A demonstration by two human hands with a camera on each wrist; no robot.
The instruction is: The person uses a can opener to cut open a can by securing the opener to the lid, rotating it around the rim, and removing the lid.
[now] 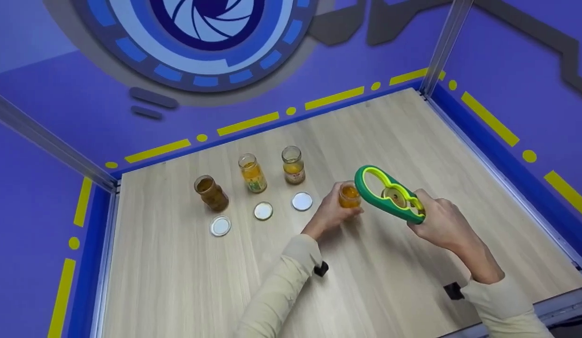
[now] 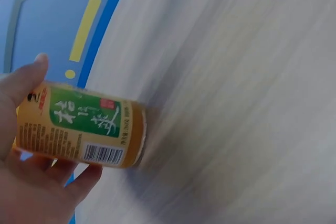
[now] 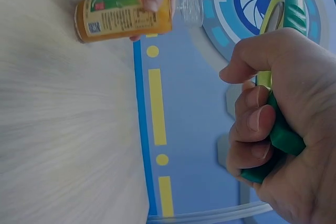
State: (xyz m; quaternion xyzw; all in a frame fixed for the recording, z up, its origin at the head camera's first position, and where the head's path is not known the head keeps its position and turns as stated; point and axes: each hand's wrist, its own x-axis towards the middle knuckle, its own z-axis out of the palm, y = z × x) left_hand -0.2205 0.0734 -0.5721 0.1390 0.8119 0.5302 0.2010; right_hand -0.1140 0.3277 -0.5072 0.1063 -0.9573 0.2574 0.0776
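Observation:
My left hand (image 1: 329, 213) grips a glass jar (image 1: 350, 196) of orange contents, its fingers wrapped around the side. In the right wrist view the jar (image 3: 123, 18) shows a bare threaded neck and no lid. A green and white label (image 2: 86, 111) faces the left wrist camera. My right hand (image 1: 443, 224) holds a green jar opener (image 1: 382, 205) by its handle end, just right of the jar and raised over the table. Within the opener's lime-green scalloped inner edge sits a gold-coloured round lid (image 1: 394, 197).
Three lidless jars stand to the left: a brown one (image 1: 215, 197), a yellow-orange one (image 1: 254, 178) and a partly filled one (image 1: 294, 171). In front of them lie three round lids (image 1: 220, 226) (image 1: 263, 211) (image 1: 302, 201). Purple-blue walls (image 1: 253, 108) bound the wooden table (image 1: 187, 277).

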